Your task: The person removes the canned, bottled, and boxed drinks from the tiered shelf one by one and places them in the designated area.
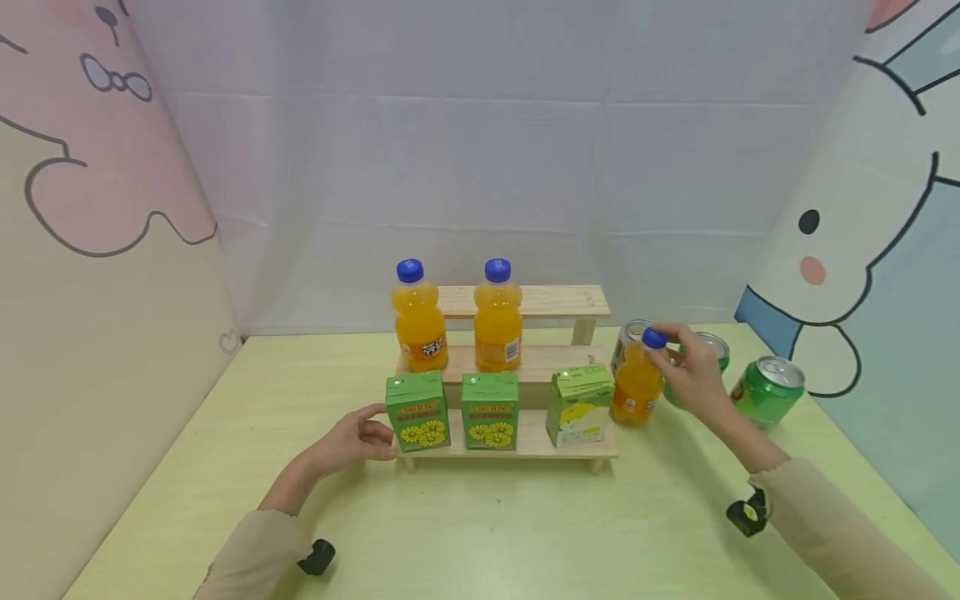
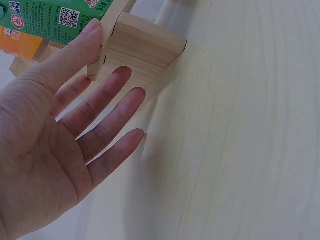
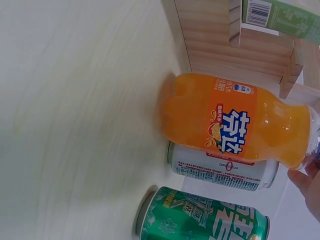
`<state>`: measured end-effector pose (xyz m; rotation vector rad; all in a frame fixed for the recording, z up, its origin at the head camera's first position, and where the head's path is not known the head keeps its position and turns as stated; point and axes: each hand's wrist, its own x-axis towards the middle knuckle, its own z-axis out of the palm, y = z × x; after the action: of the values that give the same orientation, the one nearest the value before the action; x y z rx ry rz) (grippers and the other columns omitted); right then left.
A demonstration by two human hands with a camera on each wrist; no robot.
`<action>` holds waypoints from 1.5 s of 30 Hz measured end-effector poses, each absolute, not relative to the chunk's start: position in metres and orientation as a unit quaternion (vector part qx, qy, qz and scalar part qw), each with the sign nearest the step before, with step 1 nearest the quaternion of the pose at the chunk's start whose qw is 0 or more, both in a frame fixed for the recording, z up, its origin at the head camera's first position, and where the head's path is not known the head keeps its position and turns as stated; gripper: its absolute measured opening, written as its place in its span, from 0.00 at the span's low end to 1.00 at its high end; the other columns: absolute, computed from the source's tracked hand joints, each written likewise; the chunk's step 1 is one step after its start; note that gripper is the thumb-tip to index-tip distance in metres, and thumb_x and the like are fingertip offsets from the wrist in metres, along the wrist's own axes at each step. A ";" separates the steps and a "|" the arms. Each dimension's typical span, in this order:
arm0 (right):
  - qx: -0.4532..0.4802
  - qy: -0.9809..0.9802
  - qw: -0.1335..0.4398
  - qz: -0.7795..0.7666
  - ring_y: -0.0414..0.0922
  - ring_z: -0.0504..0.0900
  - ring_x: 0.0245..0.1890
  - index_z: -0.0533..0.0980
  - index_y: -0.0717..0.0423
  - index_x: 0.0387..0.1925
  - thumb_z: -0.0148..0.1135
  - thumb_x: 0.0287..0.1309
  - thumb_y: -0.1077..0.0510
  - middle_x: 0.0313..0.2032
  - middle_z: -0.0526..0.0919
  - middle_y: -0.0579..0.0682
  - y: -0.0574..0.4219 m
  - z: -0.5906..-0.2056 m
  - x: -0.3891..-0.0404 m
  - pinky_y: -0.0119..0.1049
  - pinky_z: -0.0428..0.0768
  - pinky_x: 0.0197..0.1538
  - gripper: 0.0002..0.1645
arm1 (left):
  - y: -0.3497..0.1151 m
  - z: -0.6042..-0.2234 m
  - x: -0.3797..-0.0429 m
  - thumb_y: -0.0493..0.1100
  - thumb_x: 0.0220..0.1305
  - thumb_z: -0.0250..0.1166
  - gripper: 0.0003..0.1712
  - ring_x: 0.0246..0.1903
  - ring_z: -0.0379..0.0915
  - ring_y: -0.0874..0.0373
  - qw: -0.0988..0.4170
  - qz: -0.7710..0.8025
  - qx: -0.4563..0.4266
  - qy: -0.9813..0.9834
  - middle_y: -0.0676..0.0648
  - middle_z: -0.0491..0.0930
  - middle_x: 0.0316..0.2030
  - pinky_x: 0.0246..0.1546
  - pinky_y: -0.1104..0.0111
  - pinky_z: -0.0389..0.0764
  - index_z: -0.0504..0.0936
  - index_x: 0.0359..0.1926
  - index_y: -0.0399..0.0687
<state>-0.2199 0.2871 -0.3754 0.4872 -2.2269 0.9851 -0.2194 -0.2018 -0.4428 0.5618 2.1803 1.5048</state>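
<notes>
My right hand [image 1: 696, 379] pinches the blue cap of an orange soda bottle [image 1: 637, 390], just off the right end of a wooden tiered rack [image 1: 525, 417]. In the right wrist view the bottle [image 3: 235, 120] has its base at or close to the table, beside a silver-white can [image 3: 225, 169]. At the rack's left end is my left hand [image 1: 352, 442], fingers apart and loosely extended. Its thumb touches the lower tier's edge by a green drink carton [image 1: 418, 412], as the left wrist view shows.
Two more orange soda bottles [image 1: 420, 325] stand on the middle tier. Another green carton [image 1: 490, 412] and a lighter yellow-green carton [image 1: 581, 407] stand on the bottom tier. Behind and right of my right hand are green cans [image 1: 767, 392]. A pale curtain [image 1: 480, 167] hangs behind the table.
</notes>
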 end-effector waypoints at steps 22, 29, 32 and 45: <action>0.169 -0.863 0.295 0.375 0.56 0.74 0.44 0.69 0.71 0.46 0.59 0.53 0.71 0.45 0.75 0.63 0.283 -0.382 -0.216 0.22 0.72 0.43 0.17 | -0.202 -0.441 -0.219 0.41 0.52 0.68 0.45 0.40 0.76 0.52 0.214 0.542 0.194 0.789 0.38 0.79 0.42 0.46 0.60 0.74 0.53 0.64 0.30; 0.167 -0.859 0.304 0.377 0.47 0.74 0.47 0.69 0.69 0.47 0.60 0.53 0.69 0.46 0.75 0.62 0.283 -0.385 -0.216 0.20 0.72 0.44 0.18 | -0.202 -0.440 -0.219 0.42 0.51 0.69 0.45 0.40 0.77 0.53 0.211 0.544 0.191 0.789 0.38 0.79 0.41 0.46 0.59 0.74 0.54 0.64 0.30; 0.164 -0.860 0.308 0.372 0.43 0.74 0.47 0.70 0.68 0.47 0.61 0.53 0.68 0.46 0.75 0.60 0.283 -0.385 -0.216 0.31 0.75 0.46 0.18 | -0.201 -0.440 -0.218 0.42 0.51 0.69 0.45 0.39 0.77 0.53 0.212 0.544 0.190 0.790 0.38 0.79 0.41 0.46 0.60 0.74 0.54 0.63 0.31; 0.208 -0.846 0.324 0.369 0.30 0.71 0.43 0.71 0.71 0.44 0.64 0.44 0.76 0.42 0.76 0.61 0.285 -0.377 -0.219 0.14 0.68 0.44 0.21 | -0.202 -0.441 -0.219 0.41 0.52 0.68 0.44 0.39 0.77 0.53 0.217 0.541 0.191 0.790 0.39 0.79 0.42 0.46 0.60 0.73 0.54 0.63 0.31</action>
<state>-0.2189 0.2854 -0.3774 0.5447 -2.2194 0.9680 -0.2185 -0.2018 -0.4408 0.5291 2.1877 1.4990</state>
